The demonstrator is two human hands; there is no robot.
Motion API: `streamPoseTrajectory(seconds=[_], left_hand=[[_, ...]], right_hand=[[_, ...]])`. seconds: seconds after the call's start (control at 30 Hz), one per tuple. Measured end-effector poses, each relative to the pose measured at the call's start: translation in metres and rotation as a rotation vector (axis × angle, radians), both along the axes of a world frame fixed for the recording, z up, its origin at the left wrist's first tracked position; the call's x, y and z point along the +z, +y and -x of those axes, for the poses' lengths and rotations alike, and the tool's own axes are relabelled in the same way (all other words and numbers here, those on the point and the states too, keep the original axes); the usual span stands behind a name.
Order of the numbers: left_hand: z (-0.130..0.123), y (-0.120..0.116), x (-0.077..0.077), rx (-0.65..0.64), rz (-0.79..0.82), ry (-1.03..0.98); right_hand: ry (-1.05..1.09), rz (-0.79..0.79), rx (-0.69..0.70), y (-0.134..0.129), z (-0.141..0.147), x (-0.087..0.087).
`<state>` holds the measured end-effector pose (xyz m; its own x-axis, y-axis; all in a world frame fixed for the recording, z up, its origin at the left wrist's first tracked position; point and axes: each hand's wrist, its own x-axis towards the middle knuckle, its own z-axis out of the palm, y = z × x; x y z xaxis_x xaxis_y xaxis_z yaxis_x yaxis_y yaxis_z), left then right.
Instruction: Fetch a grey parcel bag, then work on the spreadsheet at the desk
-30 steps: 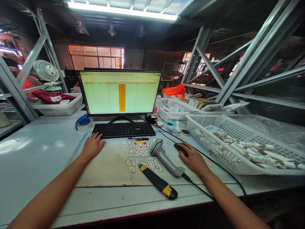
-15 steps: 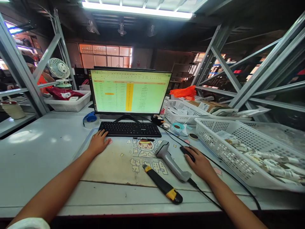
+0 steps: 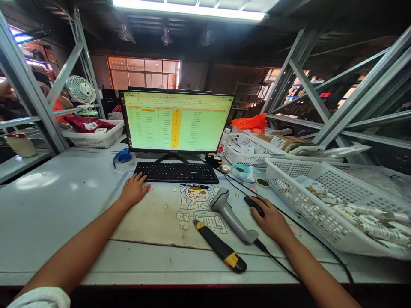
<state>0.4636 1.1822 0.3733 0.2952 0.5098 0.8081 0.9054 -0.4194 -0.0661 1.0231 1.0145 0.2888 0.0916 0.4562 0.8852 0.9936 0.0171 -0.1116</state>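
My left hand (image 3: 133, 191) lies with fingers stretched out, its fingertips on the lower left corner of the black keyboard (image 3: 176, 172). My right hand (image 3: 271, 219) rests over a black computer mouse (image 3: 253, 206) and grips it. Behind the keyboard stands a monitor (image 3: 199, 124) lit with a spreadsheet, one column filled in yellow and one cell in orange. Between my hands a grey barcode scanner (image 3: 233, 217) and a black and yellow utility knife (image 3: 220, 246) lie on the printed desk mat (image 3: 144, 226). A black pen (image 3: 194, 185) sits just below the keyboard.
At the right, a white perforated basket (image 3: 298, 201) holds several wrapped rolls. Tape rolls (image 3: 241, 170) lie near the monitor's right, and a blue tape dispenser (image 3: 123, 158) to its left. Another basket (image 3: 105, 139) holds a red package. The scanner's cable (image 3: 276, 259) runs towards the front edge.
On the monitor the spreadsheet content has shifted, and the orange cell now sits near the top rows. Both hands stay in place; the camera view has shifted slightly.
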Motion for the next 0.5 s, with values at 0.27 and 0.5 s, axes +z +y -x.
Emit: streamPoseTrajectory(seconds=[0.27,0.5], left_hand=[[-0.0004,-0.0031,0.0010,0.004,0.003,-0.005],[-0.0004,-0.0003,0.0007,-0.007,-0.006,-0.005]], right_hand=[[0.027,0.013,-0.055,0.0005,-0.0005,-0.0012],[0.071,0.028,-0.045,-0.0046,0.0037,0.0012]])
